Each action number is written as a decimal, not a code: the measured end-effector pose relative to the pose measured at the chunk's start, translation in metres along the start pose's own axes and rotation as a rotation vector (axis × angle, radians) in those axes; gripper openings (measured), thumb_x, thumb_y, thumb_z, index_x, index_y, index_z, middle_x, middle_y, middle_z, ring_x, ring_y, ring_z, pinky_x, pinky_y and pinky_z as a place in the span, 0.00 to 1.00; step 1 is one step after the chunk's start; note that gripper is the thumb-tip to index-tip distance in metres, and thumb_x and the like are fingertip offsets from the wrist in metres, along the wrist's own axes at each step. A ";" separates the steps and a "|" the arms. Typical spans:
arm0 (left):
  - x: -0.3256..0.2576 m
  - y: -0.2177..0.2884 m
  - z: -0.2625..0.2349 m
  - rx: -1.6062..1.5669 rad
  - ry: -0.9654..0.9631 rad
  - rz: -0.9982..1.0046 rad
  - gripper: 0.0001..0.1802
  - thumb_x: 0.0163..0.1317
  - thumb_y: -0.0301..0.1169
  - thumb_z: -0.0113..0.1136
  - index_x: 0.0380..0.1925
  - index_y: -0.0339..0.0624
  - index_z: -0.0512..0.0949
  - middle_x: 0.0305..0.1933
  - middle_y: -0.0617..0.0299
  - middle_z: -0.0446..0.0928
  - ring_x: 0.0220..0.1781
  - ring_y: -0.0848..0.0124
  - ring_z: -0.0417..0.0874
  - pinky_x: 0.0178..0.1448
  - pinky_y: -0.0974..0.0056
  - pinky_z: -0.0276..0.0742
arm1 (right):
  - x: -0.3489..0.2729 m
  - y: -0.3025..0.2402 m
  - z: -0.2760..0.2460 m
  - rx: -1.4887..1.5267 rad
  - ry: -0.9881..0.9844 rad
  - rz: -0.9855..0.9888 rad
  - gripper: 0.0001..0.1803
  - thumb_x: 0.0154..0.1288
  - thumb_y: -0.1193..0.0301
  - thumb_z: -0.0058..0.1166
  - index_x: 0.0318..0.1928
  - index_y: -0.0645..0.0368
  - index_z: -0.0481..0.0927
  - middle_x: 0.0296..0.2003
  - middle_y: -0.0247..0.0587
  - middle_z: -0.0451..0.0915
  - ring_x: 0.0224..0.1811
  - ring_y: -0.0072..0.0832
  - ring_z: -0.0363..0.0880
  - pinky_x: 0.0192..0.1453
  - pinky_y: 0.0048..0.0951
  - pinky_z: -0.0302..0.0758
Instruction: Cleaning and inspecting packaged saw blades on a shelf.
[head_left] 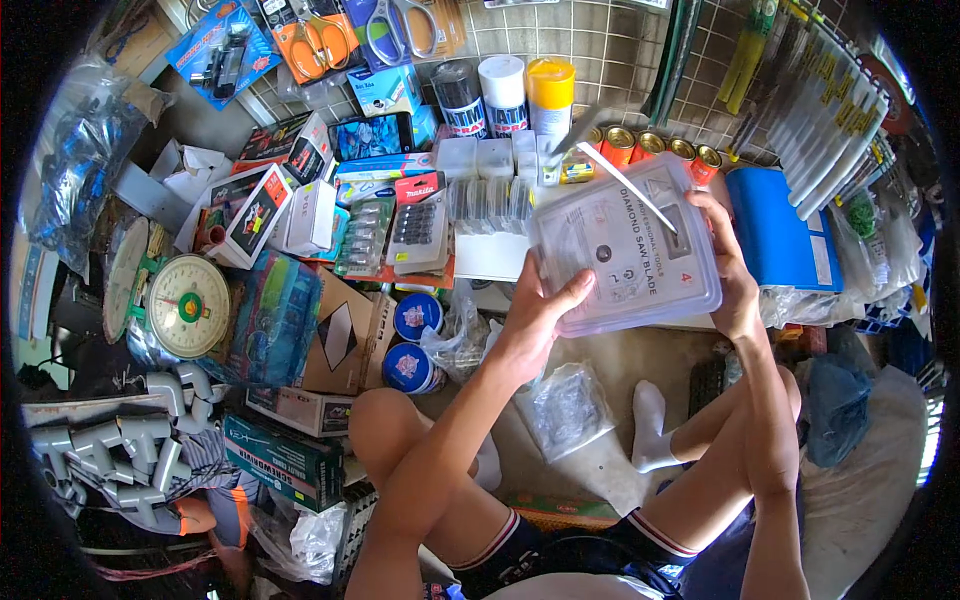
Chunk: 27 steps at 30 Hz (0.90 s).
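Observation:
In front of me, both hands hold a flat, square case [625,255] of clear plastic with dark printing on its face. The case is tilted. My left hand [535,315] grips its lower left corner, thumb on the face and fingers mostly hidden behind. My right hand [728,265] wraps round the right edge. A thin white strip [630,190] crosses the case's upper part; I cannot tell whether it touches it. Below the case, a crumpled clear plastic bag [568,408] lies on the floor between my legs.
Spray cans [503,95] and several small orange tins [648,145] stand at the back. A blue folder [785,230] lies at the right. To the left are a dial scale [187,305], grey pipe fittings [120,455], blue-lidded tubs [410,368] and a dark green box [283,462].

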<state>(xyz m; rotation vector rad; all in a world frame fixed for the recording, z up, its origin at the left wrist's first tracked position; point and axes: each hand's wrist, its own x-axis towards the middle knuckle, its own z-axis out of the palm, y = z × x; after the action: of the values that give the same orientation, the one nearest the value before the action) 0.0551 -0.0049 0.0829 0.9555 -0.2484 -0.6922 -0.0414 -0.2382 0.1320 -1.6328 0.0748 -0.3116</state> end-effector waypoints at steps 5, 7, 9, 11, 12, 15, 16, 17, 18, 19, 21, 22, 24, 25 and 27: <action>0.001 -0.003 -0.004 0.159 0.083 0.146 0.33 0.66 0.26 0.71 0.66 0.39 0.64 0.60 0.56 0.77 0.61 0.69 0.80 0.65 0.60 0.78 | 0.002 0.004 0.011 -0.150 -0.046 -0.100 0.34 0.75 0.48 0.50 0.73 0.52 0.65 0.66 0.43 0.70 0.66 0.31 0.69 0.72 0.36 0.65; 0.004 -0.006 -0.002 0.224 0.075 0.189 0.32 0.66 0.26 0.70 0.66 0.39 0.63 0.60 0.56 0.77 0.61 0.69 0.80 0.64 0.60 0.78 | -0.003 -0.016 0.017 -0.358 -0.029 -0.051 0.28 0.73 0.73 0.61 0.70 0.55 0.70 0.62 0.42 0.76 0.62 0.30 0.74 0.68 0.33 0.69; 0.003 -0.009 -0.002 0.296 0.077 0.233 0.32 0.66 0.26 0.70 0.65 0.38 0.63 0.59 0.55 0.77 0.61 0.69 0.80 0.64 0.60 0.79 | -0.006 -0.011 0.016 -0.355 -0.031 -0.038 0.27 0.73 0.73 0.62 0.70 0.57 0.71 0.63 0.39 0.76 0.62 0.27 0.73 0.68 0.32 0.69; -0.002 -0.013 -0.002 0.288 0.080 0.278 0.31 0.67 0.27 0.70 0.65 0.40 0.65 0.61 0.56 0.77 0.61 0.69 0.79 0.64 0.60 0.78 | -0.008 0.012 0.017 -0.365 0.015 -0.058 0.22 0.74 0.73 0.62 0.65 0.61 0.77 0.61 0.36 0.78 0.60 0.20 0.74 0.65 0.27 0.72; -0.003 -0.014 -0.002 0.286 0.079 0.274 0.31 0.67 0.27 0.70 0.65 0.40 0.65 0.61 0.56 0.77 0.61 0.69 0.79 0.64 0.60 0.78 | -0.008 0.021 0.015 -0.366 0.017 -0.055 0.22 0.74 0.73 0.62 0.65 0.61 0.77 0.61 0.36 0.78 0.60 0.20 0.74 0.65 0.27 0.72; -0.006 -0.016 -0.006 0.398 0.030 0.267 0.31 0.67 0.28 0.69 0.66 0.40 0.64 0.61 0.55 0.77 0.61 0.68 0.79 0.63 0.61 0.78 | -0.006 0.033 0.011 -0.150 0.147 -0.028 0.16 0.68 0.70 0.68 0.55 0.58 0.88 0.54 0.40 0.79 0.58 0.27 0.77 0.62 0.31 0.74; -0.007 -0.017 -0.003 0.412 0.064 0.307 0.31 0.67 0.27 0.68 0.65 0.38 0.63 0.60 0.53 0.77 0.60 0.67 0.80 0.63 0.61 0.79 | -0.008 0.026 0.015 -0.347 0.193 -0.152 0.15 0.67 0.70 0.69 0.53 0.58 0.89 0.60 0.46 0.78 0.60 0.29 0.75 0.63 0.32 0.73; -0.009 -0.016 0.000 0.425 0.097 0.346 0.32 0.68 0.27 0.68 0.65 0.37 0.62 0.58 0.52 0.78 0.59 0.66 0.81 0.62 0.61 0.79 | -0.007 0.030 0.012 -0.399 0.178 -0.202 0.14 0.66 0.70 0.70 0.51 0.59 0.89 0.63 0.49 0.77 0.59 0.29 0.77 0.62 0.32 0.74; -0.010 -0.012 0.001 0.417 0.126 0.348 0.32 0.68 0.27 0.68 0.66 0.37 0.61 0.59 0.51 0.77 0.59 0.66 0.81 0.62 0.60 0.79 | -0.008 0.035 0.009 -0.453 0.163 -0.253 0.14 0.66 0.70 0.70 0.50 0.60 0.89 0.65 0.52 0.77 0.58 0.30 0.79 0.61 0.33 0.75; -0.011 -0.008 0.000 0.386 0.142 0.333 0.32 0.68 0.27 0.68 0.66 0.37 0.61 0.60 0.51 0.77 0.59 0.66 0.81 0.62 0.60 0.79 | -0.009 0.019 0.026 -0.359 0.274 -0.126 0.11 0.67 0.71 0.69 0.48 0.60 0.89 0.60 0.53 0.82 0.52 0.28 0.82 0.57 0.33 0.78; -0.011 -0.002 -0.004 0.379 0.172 0.329 0.31 0.68 0.28 0.68 0.65 0.37 0.61 0.60 0.51 0.76 0.59 0.66 0.80 0.63 0.60 0.78 | -0.010 0.006 0.041 -0.068 0.274 -0.107 0.11 0.68 0.70 0.67 0.46 0.63 0.88 0.47 0.48 0.88 0.46 0.27 0.83 0.53 0.32 0.79; -0.008 -0.001 0.001 0.397 0.174 0.338 0.31 0.68 0.28 0.68 0.65 0.37 0.61 0.61 0.51 0.76 0.59 0.66 0.80 0.64 0.60 0.78 | -0.010 0.002 0.038 -0.078 0.315 -0.120 0.10 0.69 0.70 0.66 0.46 0.64 0.87 0.44 0.46 0.89 0.45 0.27 0.83 0.53 0.32 0.79; -0.006 -0.001 0.007 0.406 0.191 0.304 0.31 0.68 0.27 0.68 0.64 0.38 0.62 0.60 0.51 0.76 0.60 0.66 0.80 0.65 0.59 0.77 | -0.009 0.017 0.018 -0.583 0.302 -0.498 0.09 0.72 0.72 0.63 0.47 0.64 0.87 0.42 0.44 0.88 0.44 0.28 0.84 0.52 0.31 0.79; -0.004 -0.002 0.005 0.435 0.213 0.298 0.31 0.68 0.28 0.68 0.64 0.38 0.62 0.60 0.52 0.76 0.60 0.66 0.79 0.65 0.59 0.77 | -0.012 0.012 0.017 -0.560 0.302 -0.533 0.09 0.75 0.71 0.59 0.46 0.64 0.87 0.43 0.45 0.88 0.49 0.30 0.83 0.57 0.33 0.78; 0.001 -0.004 -0.001 0.455 0.271 0.256 0.31 0.67 0.28 0.69 0.64 0.38 0.63 0.60 0.52 0.76 0.61 0.66 0.79 0.67 0.57 0.75 | -0.020 -0.003 0.014 -0.460 0.349 -0.495 0.11 0.81 0.71 0.51 0.45 0.65 0.83 0.41 0.42 0.86 0.50 0.29 0.83 0.58 0.32 0.76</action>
<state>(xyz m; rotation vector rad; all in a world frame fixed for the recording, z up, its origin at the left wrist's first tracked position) 0.0546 -0.0068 0.0792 1.4095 -0.2881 -0.2659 -0.0572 -0.2194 0.1306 -2.0249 0.0035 -1.0192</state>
